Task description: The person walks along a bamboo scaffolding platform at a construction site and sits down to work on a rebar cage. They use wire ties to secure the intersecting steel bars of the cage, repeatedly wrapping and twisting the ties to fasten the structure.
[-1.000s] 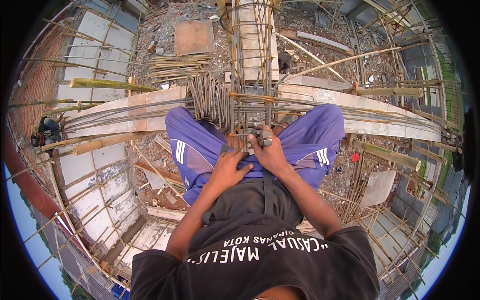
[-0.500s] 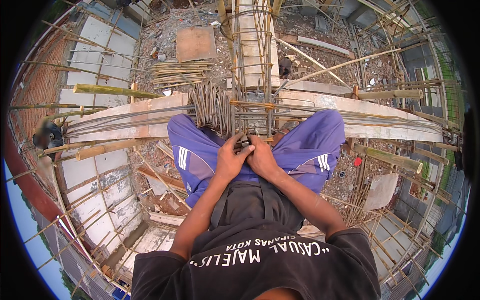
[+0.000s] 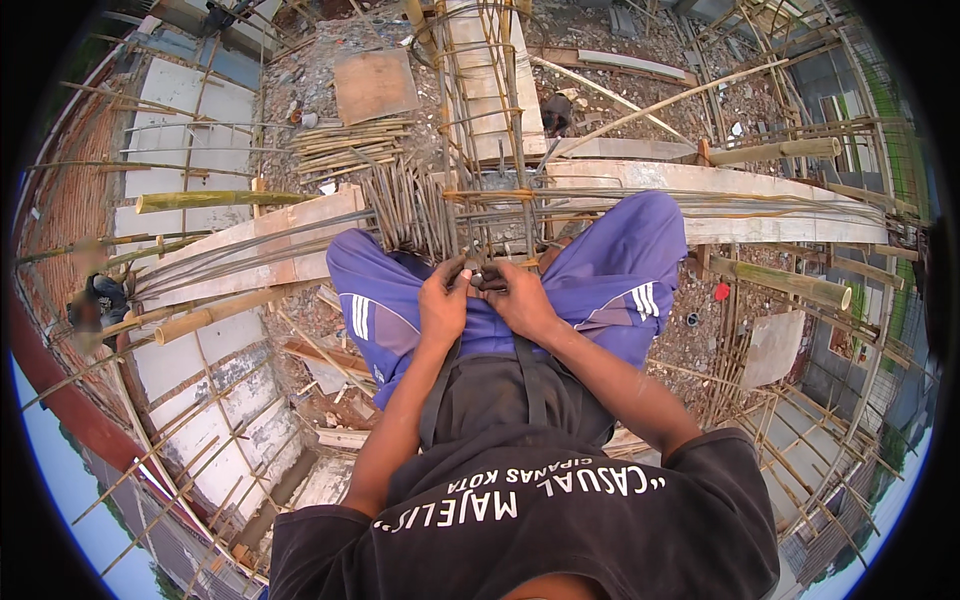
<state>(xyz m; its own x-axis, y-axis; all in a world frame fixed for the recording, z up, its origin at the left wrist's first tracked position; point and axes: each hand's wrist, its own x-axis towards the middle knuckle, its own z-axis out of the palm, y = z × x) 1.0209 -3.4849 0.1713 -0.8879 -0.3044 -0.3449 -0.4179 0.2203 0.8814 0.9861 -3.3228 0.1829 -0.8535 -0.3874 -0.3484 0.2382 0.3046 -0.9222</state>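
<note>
My left hand [image 3: 443,302] and my right hand [image 3: 522,302] meet in front of my lap, between my spread knees. Both are closed, thumbs against fingers. A small thing is pinched between the fingertips, too small and covered to name. Just beyond my hands stands a stack of bent steel stirrups [image 3: 405,212], to the left of the upright bars. A rebar cage [image 3: 520,110] runs away from me, tied across with rusty rods. Long thin steel bars [image 3: 730,205] lie sideways along the beam in front of me.
Wooden formwork boards [image 3: 600,178] stretch left and right. Bamboo poles [image 3: 780,283] jut out on both sides. Far below lies rubble ground with a pile of bamboo sticks [image 3: 350,147] and a square board [image 3: 373,86]. Another person [image 3: 100,300] is at the far left.
My hands have drawn slightly apart at the fingertips and tilted, still closed near each other. The whole view has shifted a little as my head moved.
</note>
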